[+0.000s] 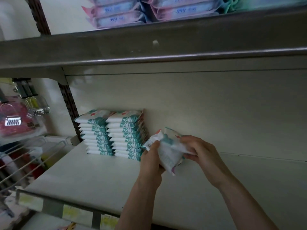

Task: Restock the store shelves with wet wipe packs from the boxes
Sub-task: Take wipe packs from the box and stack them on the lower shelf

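Two neat stacks of white-and-teal wet wipe packs (114,133) stand at the back left of the white shelf (86,176). Just right of them, above the shelf, both hands hold a small bundle of the same wet wipe packs (167,150), tilted on edge. My left hand (152,161) grips the bundle's left and lower side. My right hand (197,150) grips its right side, fingers curled over the top pack. How many packs are in the bundle is hard to tell.
The upper shelf (149,45) juts out overhead and carries pink and blue packs (126,14) and green ones. Left of the upright hang hair clips (15,120) and wire racks (25,156). Bare shelf surface stretches right of the stacks. Price labels (74,211) line the front edge.
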A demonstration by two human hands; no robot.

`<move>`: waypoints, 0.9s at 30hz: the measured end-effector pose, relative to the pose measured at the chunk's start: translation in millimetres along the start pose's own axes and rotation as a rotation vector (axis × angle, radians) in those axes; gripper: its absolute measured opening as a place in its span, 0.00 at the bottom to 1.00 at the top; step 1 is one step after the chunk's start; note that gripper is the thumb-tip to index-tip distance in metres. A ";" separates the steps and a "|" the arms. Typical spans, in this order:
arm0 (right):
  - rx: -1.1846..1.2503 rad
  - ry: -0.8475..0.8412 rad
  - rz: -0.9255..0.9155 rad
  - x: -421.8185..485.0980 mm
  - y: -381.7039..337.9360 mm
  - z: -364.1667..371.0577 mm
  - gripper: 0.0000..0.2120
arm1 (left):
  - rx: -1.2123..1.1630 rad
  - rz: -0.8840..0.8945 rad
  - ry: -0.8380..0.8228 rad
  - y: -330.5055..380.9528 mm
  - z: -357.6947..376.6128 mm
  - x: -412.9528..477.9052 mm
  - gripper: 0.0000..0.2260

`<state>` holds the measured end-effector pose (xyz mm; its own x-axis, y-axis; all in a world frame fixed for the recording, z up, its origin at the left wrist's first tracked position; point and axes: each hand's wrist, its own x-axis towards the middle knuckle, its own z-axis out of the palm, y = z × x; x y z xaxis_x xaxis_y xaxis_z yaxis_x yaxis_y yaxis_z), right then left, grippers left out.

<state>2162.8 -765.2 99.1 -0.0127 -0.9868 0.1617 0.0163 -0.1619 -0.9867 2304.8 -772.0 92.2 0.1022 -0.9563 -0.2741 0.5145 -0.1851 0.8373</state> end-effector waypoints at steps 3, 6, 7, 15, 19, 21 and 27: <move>-0.053 0.053 0.021 12.0 3.4 2.6 0.06 | 0.022 -0.057 -0.090 6.1 -6.8 5.6 0.20; -0.118 -0.066 0.072 19.6 0.9 1.0 0.17 | 0.111 -0.092 -0.188 10.5 -12.9 10.1 0.24; -0.129 -0.131 0.094 22.5 -1.0 -1.2 0.19 | 0.145 -0.099 -0.194 11.7 -13.6 10.8 0.21; -0.228 -0.019 0.267 41.4 0.9 -1.2 0.07 | -0.037 -0.141 -0.062 10.6 -17.3 19.3 0.12; -0.115 -0.076 0.376 43.9 17.6 8.5 0.06 | -0.083 -0.169 -0.037 8.4 -21.4 20.7 0.10; -0.038 0.023 0.387 56.7 24.3 7.4 0.05 | -0.135 -0.199 -0.019 7.7 -27.1 18.6 0.06; 0.008 0.049 0.479 87.6 46.4 4.9 0.08 | -0.136 -0.184 0.044 6.3 -56.7 6.1 0.03</move>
<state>2167.4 -859.2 67.6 -0.0490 -0.9488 -0.3119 0.0398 0.3102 -0.9498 2356.9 -766.1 69.0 0.0315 -0.8979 -0.4390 0.6375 -0.3202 0.7007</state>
